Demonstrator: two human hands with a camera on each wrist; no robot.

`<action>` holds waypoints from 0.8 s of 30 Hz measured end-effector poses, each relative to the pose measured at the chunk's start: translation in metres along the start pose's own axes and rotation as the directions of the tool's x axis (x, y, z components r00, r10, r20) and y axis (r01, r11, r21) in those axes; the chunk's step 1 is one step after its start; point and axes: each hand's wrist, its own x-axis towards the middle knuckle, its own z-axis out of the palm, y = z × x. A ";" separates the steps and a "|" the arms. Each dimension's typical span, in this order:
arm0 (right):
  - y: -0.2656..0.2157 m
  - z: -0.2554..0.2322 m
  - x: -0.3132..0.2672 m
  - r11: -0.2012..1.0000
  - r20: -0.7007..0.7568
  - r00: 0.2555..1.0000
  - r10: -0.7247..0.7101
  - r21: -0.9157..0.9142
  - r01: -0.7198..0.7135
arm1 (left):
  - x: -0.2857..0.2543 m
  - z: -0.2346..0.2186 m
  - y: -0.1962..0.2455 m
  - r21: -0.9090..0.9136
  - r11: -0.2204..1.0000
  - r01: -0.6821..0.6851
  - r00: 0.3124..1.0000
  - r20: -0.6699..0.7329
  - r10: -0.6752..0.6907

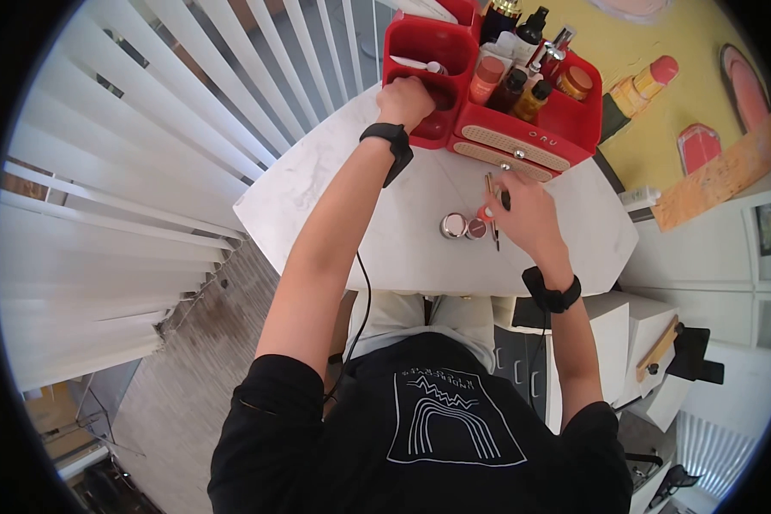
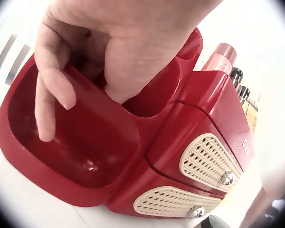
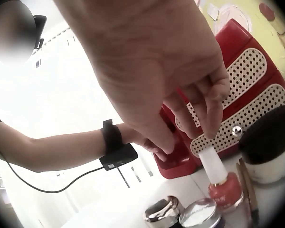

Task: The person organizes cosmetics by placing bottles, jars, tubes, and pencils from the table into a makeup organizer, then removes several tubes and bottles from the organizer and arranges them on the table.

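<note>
Right hand (image 3: 152,71) above a coral polish bottle (image 3: 224,186), fingertips (image 3: 213,127) pinching its white cap (image 3: 213,164). Bottle upright on the tabletop (image 3: 133,209), just beside two shiny round lids (image 3: 162,213). Thin sticks (image 3: 249,190) to the bottle's right, near a dark brush head (image 3: 270,137). Behind, a red organizer (image 3: 237,95) with perforated cream drawer fronts; left hand (image 3: 149,142) touching its near compartment.

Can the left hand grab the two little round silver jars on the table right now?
Probably not straight away: the left hand is down inside the red organizer, far from the silver jars. The bare table between looks free, though.
</note>
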 end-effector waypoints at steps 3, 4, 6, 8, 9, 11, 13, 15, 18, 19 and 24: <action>0.004 0.007 -0.007 0.996 0.102 0.994 -0.044 0.077 0.036 | 0.001 0.001 -0.005 -0.054 0.998 0.027 0.999 -0.015 -0.028; 0.006 0.011 -0.006 0.996 0.101 0.994 -0.048 0.079 0.040 | 0.002 0.003 -0.007 -0.104 0.994 0.036 0.999 -0.009 -0.037; 0.011 0.020 -0.005 0.988 0.135 0.990 -0.031 0.151 0.010 | -0.001 0.003 -0.008 -0.117 0.993 0.029 0.999 -0.024 -0.032; 0.014 0.022 -0.002 0.991 0.155 0.987 -0.028 0.135 0.007 | -0.002 0.003 -0.008 -0.129 0.991 0.018 0.999 -0.038 -0.023; 0.015 0.022 -0.001 0.993 0.179 0.984 -0.024 0.116 0.003 | -0.002 0.004 -0.009 -0.131 0.991 0.013 0.998 -0.055 -0.020; 0.011 0.021 0.006 0.985 0.124 0.990 -0.060 0.169 0.039 | -0.003 0.004 -0.008 -0.134 0.991 0.007 0.997 -0.071 -0.016; 0.001 0.016 0.018 0.973 0.071 0.993 -0.091 0.218 0.074 | -0.005 0.002 -0.006 -0.141 0.990 -0.004 0.999 -0.052 -0.004; -0.024 0.003 0.036 0.944 -0.109 0.975 -0.194 0.251 0.216 | -0.004 0.008 -0.008 -0.150 0.989 -0.011 0.999 -0.044 0.004; -0.045 0.005 0.067 0.901 -0.302 0.934 -0.193 0.322 0.290 | -0.004 0.007 -0.012 -0.118 0.993 -0.029 0.998 -0.066 0.022; -0.050 0.009 0.077 0.899 -0.304 0.932 -0.197 0.323 0.295 | -0.005 0.006 -0.013 -0.077 0.996 -0.041 0.996 -0.084 0.035; -0.055 0.036 0.114 0.938 -0.463 0.828 -0.316 -0.021 0.346 | -0.009 0.002 -0.013 -0.097 0.994 -0.048 0.996 -0.084 0.040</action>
